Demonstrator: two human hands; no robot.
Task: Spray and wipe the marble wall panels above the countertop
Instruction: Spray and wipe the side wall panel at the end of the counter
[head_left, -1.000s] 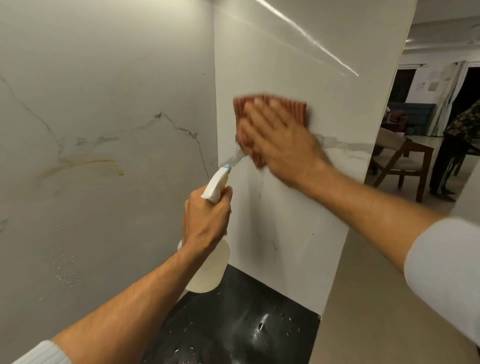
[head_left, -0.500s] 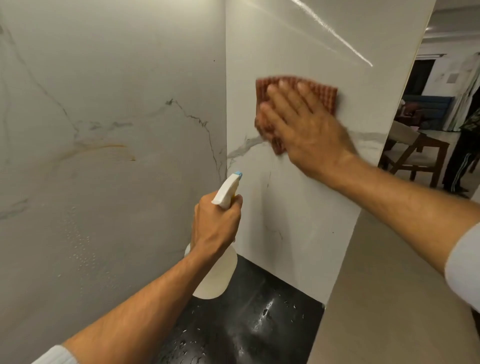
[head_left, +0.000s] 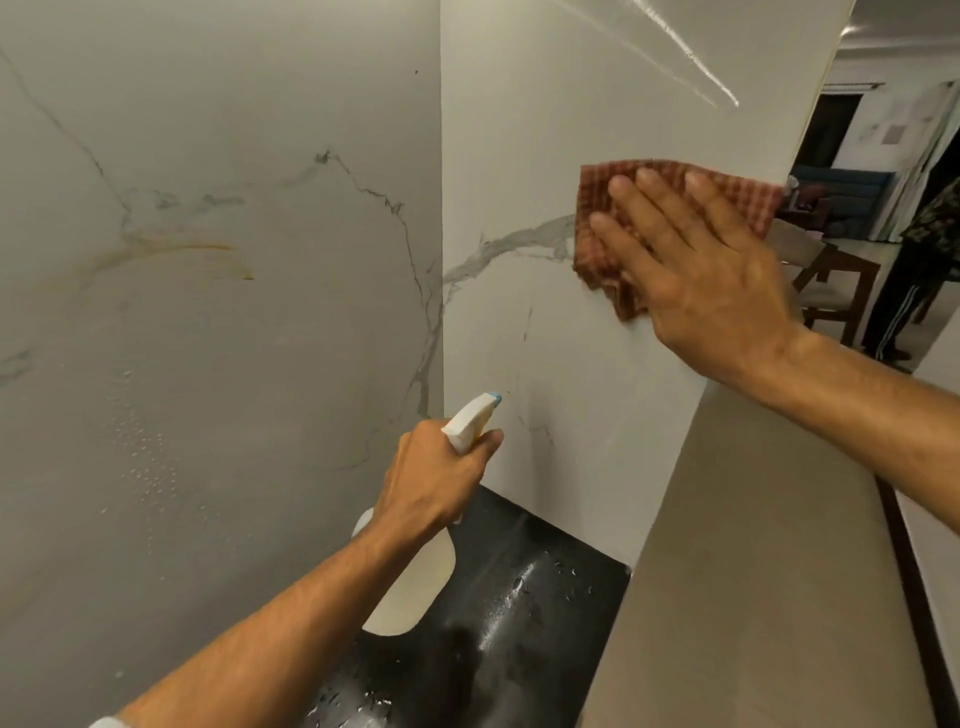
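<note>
Above the black countertop, your hands work at the marble corner.

Your left hand is wrapped around a white spray bottle, its contents unclear. Your right hand, fingers spread flat, presses a reddish checked cloth against the right marble panel. Droplets speckle the left marble panel. A chair beyond is partly hidden.

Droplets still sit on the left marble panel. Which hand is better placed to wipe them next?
Probably the right hand: it already presses the red cloth flat on the adjoining panel. The left hand is closed around the spray bottle.
</note>
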